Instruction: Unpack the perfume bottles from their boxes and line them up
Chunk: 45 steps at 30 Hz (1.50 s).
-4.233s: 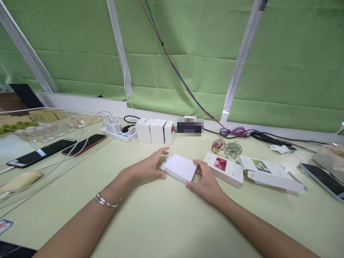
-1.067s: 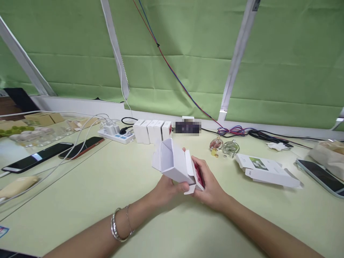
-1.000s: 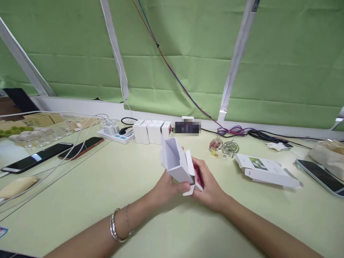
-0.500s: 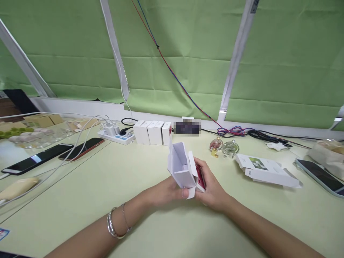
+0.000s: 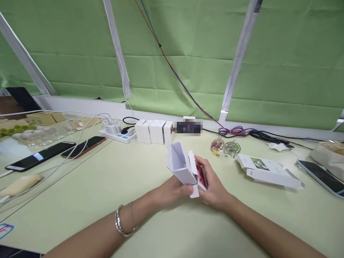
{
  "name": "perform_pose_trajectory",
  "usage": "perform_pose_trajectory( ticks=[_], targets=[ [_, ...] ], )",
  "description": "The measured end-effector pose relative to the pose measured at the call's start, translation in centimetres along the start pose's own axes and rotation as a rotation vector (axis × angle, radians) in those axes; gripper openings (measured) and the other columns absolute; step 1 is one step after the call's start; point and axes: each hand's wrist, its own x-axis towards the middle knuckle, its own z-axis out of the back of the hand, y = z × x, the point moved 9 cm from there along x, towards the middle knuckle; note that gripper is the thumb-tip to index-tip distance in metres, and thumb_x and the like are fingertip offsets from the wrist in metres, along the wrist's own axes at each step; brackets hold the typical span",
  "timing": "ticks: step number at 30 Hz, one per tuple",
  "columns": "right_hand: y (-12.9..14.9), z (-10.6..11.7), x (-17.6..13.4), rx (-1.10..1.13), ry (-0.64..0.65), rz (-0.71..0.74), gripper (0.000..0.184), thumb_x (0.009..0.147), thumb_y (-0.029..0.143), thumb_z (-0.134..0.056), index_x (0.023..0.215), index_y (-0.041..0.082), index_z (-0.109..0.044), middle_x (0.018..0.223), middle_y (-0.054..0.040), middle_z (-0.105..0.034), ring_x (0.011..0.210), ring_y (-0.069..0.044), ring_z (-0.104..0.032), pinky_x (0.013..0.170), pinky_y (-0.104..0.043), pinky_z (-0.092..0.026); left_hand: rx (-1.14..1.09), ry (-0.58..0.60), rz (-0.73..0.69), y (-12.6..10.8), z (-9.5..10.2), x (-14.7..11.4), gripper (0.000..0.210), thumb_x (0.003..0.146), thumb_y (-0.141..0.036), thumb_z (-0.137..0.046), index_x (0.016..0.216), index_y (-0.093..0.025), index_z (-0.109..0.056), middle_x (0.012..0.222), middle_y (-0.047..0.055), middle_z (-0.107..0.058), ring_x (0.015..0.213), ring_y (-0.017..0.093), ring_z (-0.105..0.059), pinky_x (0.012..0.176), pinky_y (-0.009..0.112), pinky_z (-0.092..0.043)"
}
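In front of me a small white cardboard box (image 5: 188,175) is held above the table, its top flaps standing open toward me. Nothing can be made out inside the box. My left hand (image 5: 173,190) grips it from the left and below, thumb on the near side by a folded-down flap. My right hand (image 5: 214,189) is closed round the right side, where a red printed picture shows. To the right lie a reddish round glass bottle (image 5: 217,144) and a clear one (image 5: 231,147), with a small gold cap (image 5: 215,152) beside them.
Several white boxes (image 5: 157,132) stand in a row near the wall, beside a power strip (image 5: 118,135). A flattened white carton (image 5: 271,175) and a phone (image 5: 321,176) lie right; two more phones (image 5: 40,156), cables and an egg tray (image 5: 40,138) are left.
The view has shifted slightly. Both hands still hold the open box, and my left thumb sits a little further right along its near edge.
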Motion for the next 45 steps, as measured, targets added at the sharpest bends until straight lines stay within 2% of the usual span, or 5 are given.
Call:
perform_pose_trajectory(
  ticks=[24,31,34,39,45],
  targets=[
    [1.3,-0.3,0.4,0.012,0.08,0.084,0.079,0.072,0.044,-0.059,0.136,0.022,-0.017,0.127,-0.0102,-0.032,0.116,-0.027,-0.035,0.098,-0.042,-0.033,-0.027,-0.199,-0.049,-0.9,0.1,-0.1,0.073,0.078,-0.071,-0.028,0.122,-0.015,-0.043,0.113,0.013,-0.051,0.103,0.027,-0.049,0.091,0.042,-0.04],
    [0.7,-0.1,0.3,-0.012,0.049,0.004,0.076,0.075,0.038,-0.058,0.136,0.022,-0.016,0.126,-0.0113,-0.035,0.117,-0.027,-0.036,0.098,-0.041,-0.033,-0.017,-0.114,-0.007,-0.3,-0.6,0.5,0.061,0.08,-0.059,-0.047,0.125,-0.017,-0.038,0.113,0.013,-0.051,0.101,0.027,-0.05,0.086,0.042,-0.042],
    [0.4,0.0,0.1,-0.008,0.047,0.006,0.08,0.073,0.043,-0.059,0.136,0.023,-0.014,0.125,-0.0108,-0.034,0.116,-0.027,-0.037,0.097,-0.041,-0.035,0.1,-0.171,-0.081,-1.0,0.6,0.1,0.062,0.076,-0.065,-0.046,0.118,-0.018,-0.046,0.115,0.014,-0.05,0.107,0.03,-0.048,0.09,0.044,-0.041],
    [-0.3,0.5,-0.1,0.02,0.011,0.04,0.08,0.074,0.052,-0.056,0.135,0.024,-0.014,0.128,-0.0106,-0.033,0.116,-0.027,-0.038,0.095,-0.04,-0.036,0.48,-0.659,-0.523,-6.2,5.7,-3.3,0.077,0.069,-0.065,-0.055,0.132,-0.036,-0.022,0.145,0.006,-0.017,0.133,0.032,-0.016,0.104,0.051,-0.026],
    [-0.4,0.0,-0.3,0.118,0.017,0.073,0.077,0.076,0.059,-0.052,0.133,0.025,-0.014,0.127,-0.0109,-0.035,0.115,-0.026,-0.04,0.094,-0.041,-0.038,0.72,-0.48,-0.472,-6.5,4.9,-2.5,0.055,0.078,-0.062,-0.045,0.122,-0.031,-0.037,0.145,0.009,-0.02,0.133,0.031,-0.02,0.103,0.053,-0.026]
  ],
)
